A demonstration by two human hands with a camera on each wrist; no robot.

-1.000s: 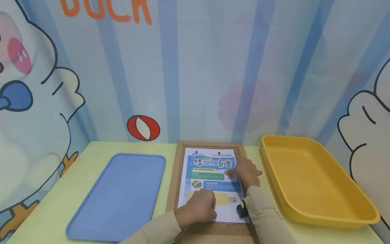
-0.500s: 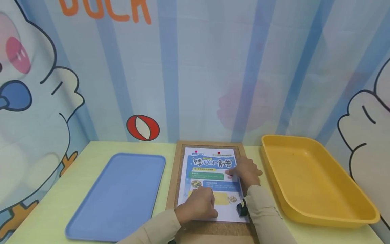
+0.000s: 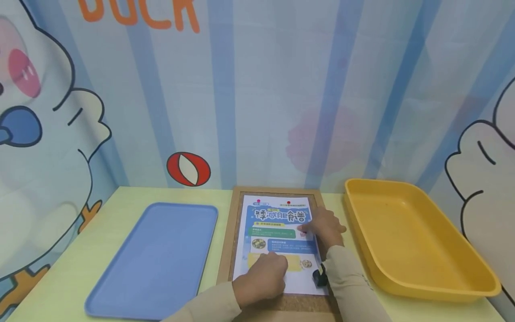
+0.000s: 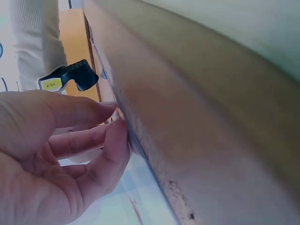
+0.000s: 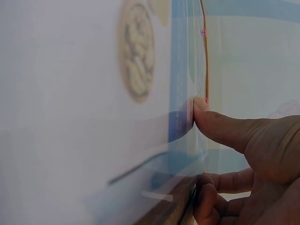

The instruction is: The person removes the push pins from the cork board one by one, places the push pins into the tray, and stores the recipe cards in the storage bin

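A printed sheet (image 3: 277, 244) with blue, green and yellow blocks lies on a wood-framed corkboard (image 3: 226, 250). A pink push pin (image 3: 258, 201) and a red push pin (image 3: 288, 202) stand at its top edge. My left hand (image 3: 263, 278) is at the sheet's lower part, fingers curled; in the left wrist view, thumb and index finger pinch a small thing, mostly hidden, close to the sheet. My right hand (image 3: 324, 226) grips the board's right edge. In the right wrist view its thumb (image 5: 220, 126) presses the sheet while the other fingers bend at the board's side.
A flat blue tray (image 3: 157, 259) lies to the left on the pale yellow table (image 3: 100, 232). A deep yellow tray (image 3: 410, 237) stands to the right. Behind the table hangs a striped blue cloth (image 3: 261, 98) with cartoon figures.
My left hand has turned and shifted slightly right, so its thumb no longer shows in the head view. The right hand, the sheet and the board have kept their places.
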